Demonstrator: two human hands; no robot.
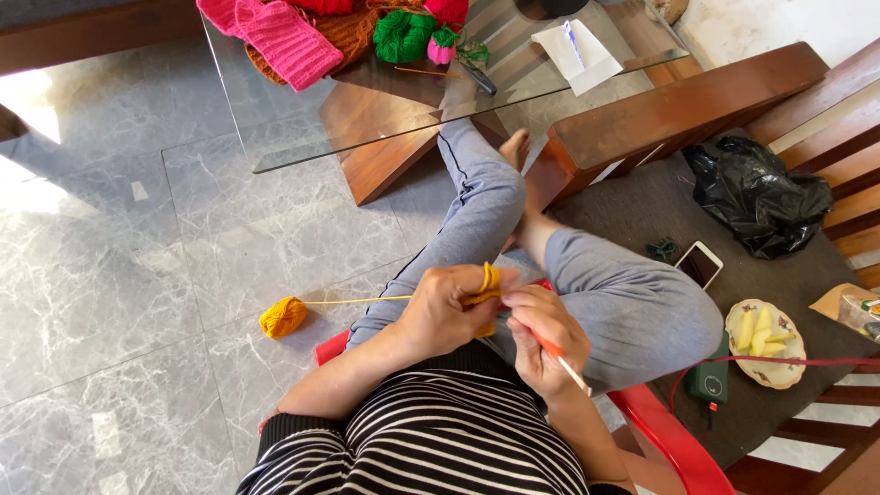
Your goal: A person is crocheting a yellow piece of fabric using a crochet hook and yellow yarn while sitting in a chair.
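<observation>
Hands crocheting mustard-yellow yarn over a lap in grey trousers.

Small yellow crochet piece (486, 286) sits pinched in the left hand (449, 312); beside it, right hand (547, 344) fingers clasp an orange-handled hook (561, 359). Left of the piece, its round yellow yarn ball (282, 317) lies on grey marble floor (137, 275).

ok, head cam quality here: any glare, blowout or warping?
Head view: sunlight blows out the grey floor at the left edge; the glass table mirrors pale streaks; wide-angle lens bends the wooden bench; both hands, left and right, and the yellow yarn ball stay sharp.
</observation>
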